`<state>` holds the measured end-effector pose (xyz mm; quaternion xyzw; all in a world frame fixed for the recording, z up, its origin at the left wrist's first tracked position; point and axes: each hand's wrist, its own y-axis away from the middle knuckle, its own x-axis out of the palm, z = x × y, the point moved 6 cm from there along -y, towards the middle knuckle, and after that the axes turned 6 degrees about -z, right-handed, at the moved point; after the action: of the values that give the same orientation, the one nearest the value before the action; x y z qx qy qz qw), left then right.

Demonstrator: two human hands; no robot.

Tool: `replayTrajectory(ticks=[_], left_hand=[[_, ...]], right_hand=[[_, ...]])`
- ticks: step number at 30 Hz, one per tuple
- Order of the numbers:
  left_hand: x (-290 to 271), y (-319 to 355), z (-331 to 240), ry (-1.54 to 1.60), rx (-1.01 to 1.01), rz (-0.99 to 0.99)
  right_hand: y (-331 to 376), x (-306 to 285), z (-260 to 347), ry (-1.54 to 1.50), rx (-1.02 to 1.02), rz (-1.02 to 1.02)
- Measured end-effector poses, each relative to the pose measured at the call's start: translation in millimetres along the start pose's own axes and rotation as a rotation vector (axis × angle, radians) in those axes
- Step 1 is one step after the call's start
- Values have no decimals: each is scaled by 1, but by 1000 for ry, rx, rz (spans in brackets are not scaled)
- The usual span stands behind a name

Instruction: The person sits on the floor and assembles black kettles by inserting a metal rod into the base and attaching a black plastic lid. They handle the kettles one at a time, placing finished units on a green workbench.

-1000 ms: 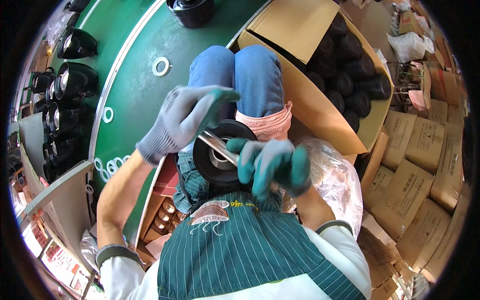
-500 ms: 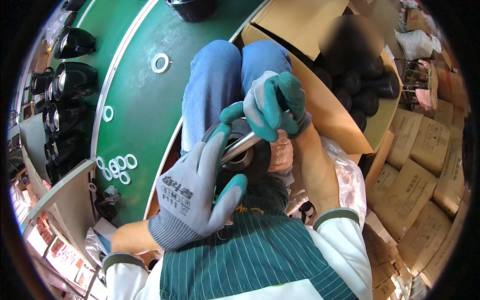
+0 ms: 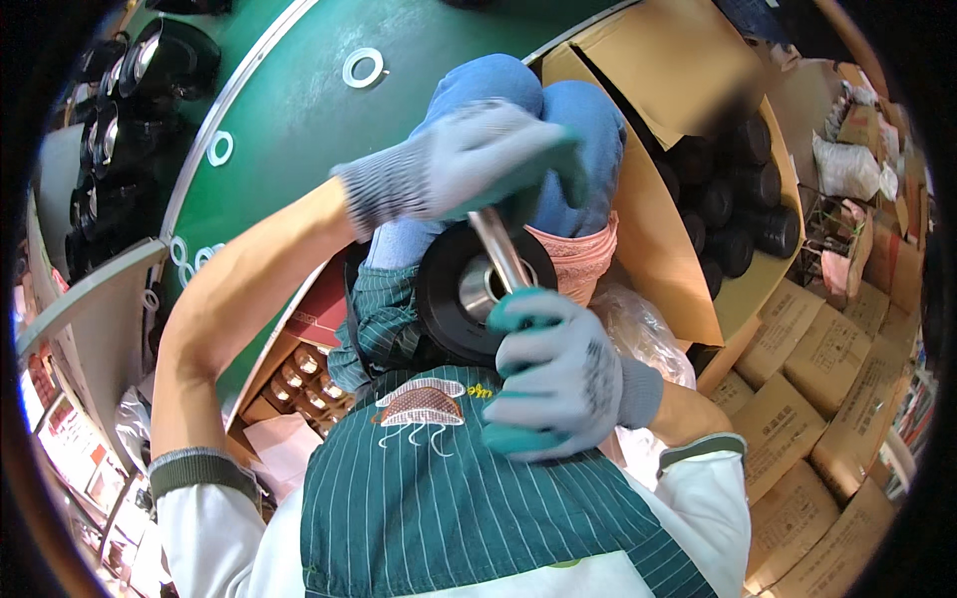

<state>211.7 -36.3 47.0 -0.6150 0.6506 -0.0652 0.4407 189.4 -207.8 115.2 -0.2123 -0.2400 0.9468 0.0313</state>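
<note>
A round black part (image 3: pixel 454 314) with a shiny metal centre rests on my lap, against my green striped apron. A metal rod (image 3: pixel 498 247) stands out of its centre. My right hand (image 3: pixel 558 374), in a grey and green glove, grips the rod's lower end beside the black part. My left hand (image 3: pixel 469 169), gloved the same way, is closed over the rod's upper end above my blue-jeaned knees.
A green table (image 3: pixel 299 110) curves along my left, with white rings (image 3: pixel 361 67) and black round parts (image 3: pixel 150 70) on it. An open cardboard box (image 3: pixel 658 239) of black cylinders (image 3: pixel 738 209) stands to my right. Stacked brown cartons (image 3: pixel 807 389) fill the far right.
My left hand rose from near my chest to the top of the rod. My right hand dropped from above the black part to its lower side.
</note>
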Motion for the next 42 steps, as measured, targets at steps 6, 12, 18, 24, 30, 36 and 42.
replayTrajectory(ticks=[6,12,18,24,30,36,42], left_hand=[[65,-62,17,526,-751,424],[85,-71,12,689,-321,128],[-16,-28,-5,-282,-653,13],[-20,-56,-64,-417,-923,894],[26,-68,-117,-661,-656,1302],[33,-25,-103,-758,-1067,791],[16,-12,-104,-539,-1016,732]], right_hand=[[-32,47,5,249,36,410],[-73,59,-10,405,118,382],[-63,-4,-36,-119,92,-123],[-1,-52,-64,-678,232,-863],[14,-42,-102,273,167,-591],[18,-32,-120,380,177,-613],[10,-34,-83,582,251,-607]])
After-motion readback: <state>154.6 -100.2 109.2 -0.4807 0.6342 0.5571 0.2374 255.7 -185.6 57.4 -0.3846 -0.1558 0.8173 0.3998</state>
